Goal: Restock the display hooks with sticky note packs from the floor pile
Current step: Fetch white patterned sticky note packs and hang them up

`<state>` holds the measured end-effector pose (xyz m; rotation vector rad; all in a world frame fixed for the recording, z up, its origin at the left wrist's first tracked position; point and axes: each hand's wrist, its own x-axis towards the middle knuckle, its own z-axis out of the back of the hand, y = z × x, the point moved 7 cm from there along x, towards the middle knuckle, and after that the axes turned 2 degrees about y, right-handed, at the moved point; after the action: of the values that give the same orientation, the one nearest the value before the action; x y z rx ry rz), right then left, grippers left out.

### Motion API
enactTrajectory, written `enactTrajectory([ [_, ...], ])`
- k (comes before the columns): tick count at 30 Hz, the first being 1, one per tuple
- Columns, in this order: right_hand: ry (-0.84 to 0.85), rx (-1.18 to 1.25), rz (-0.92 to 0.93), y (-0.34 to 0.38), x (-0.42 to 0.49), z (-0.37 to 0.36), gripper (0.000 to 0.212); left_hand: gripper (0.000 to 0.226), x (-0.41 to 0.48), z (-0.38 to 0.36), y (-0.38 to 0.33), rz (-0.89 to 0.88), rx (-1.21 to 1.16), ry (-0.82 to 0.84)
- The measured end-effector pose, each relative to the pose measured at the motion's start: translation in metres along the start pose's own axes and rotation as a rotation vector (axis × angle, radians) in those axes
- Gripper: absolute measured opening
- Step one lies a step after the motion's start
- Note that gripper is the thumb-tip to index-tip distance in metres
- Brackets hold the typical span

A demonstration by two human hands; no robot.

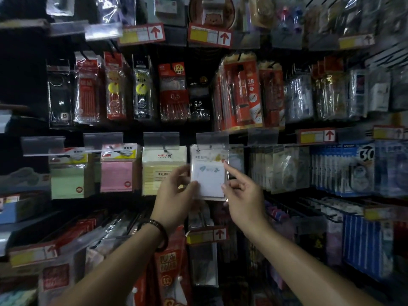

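Both hands are on one white sticky note pack (208,176), held up just right of the yellow pack (163,173) in the sticky-note row, under a clear label holder (212,138); the left hand (174,195) pinches its lower left edge, thumb on the front and fingers curled behind; the right hand (242,195) pinches the lower right edge under the thumb, index finger laid straight up along the side. Whether the hanging hole is over the hook yet I cannot tell (the holder and the glare hide it).

To do this step well, I judge, keep the pack square and level; feed the hole onto the wire; slide it back against whatever hangs behind; release one hand at a time so it does not swing off. The film wrap looks slippery, so a light pinch at the edges should serve better than a squeeze.

Legible writing is scarce in the dim light; the yellow pack reads "ZUIXUA"; above, refill packets (175,96) show "0.5" and "12"; a red card (242,91) shows "2B"; a blue card (365,154) shows "30"; red price tags (224,37) carry up-arrows; the white pack's own print is too blurred to read.
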<state>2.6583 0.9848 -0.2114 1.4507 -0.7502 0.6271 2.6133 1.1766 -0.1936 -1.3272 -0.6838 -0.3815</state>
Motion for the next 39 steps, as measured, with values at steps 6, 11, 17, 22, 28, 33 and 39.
enactTrajectory([
  [6, 0.006, -0.044, 0.074, 0.002, 0.013, 0.007, 0.060, 0.034, 0.004, 0.003, 0.000, -0.138, 0.077, -0.093],
  [11, 0.000, -0.070, 0.097, 0.005, 0.021, 0.006, 0.055, 0.038, 0.013, 0.001, 0.001, -0.186, 0.145, -0.091],
  [17, -0.015, -0.136, 0.064, -0.005, 0.031, 0.004, 0.046, 0.046, 0.015, -0.003, 0.002, -0.203, 0.292, -0.072],
  [22, 0.110, -0.313, 0.027, -0.003, 0.035, -0.007, 0.061, 0.054, 0.022, -0.009, -0.009, -0.195, 0.542, -0.026],
  [28, 0.203, -0.529, -0.021, 0.004, 0.045, -0.017, 0.071, 0.060, 0.029, -0.017, -0.021, -0.155, 0.778, 0.057],
  [33, 0.249, -0.639, -0.035, 0.000, 0.047, -0.016, 0.079, 0.064, 0.027, -0.020, -0.025, -0.148, 0.917, 0.084],
  [39, 0.144, -0.619, 0.055, 0.008, 0.012, 0.011, 0.057, 0.041, -0.009, -0.004, -0.029, -0.145, 0.801, 0.080],
])
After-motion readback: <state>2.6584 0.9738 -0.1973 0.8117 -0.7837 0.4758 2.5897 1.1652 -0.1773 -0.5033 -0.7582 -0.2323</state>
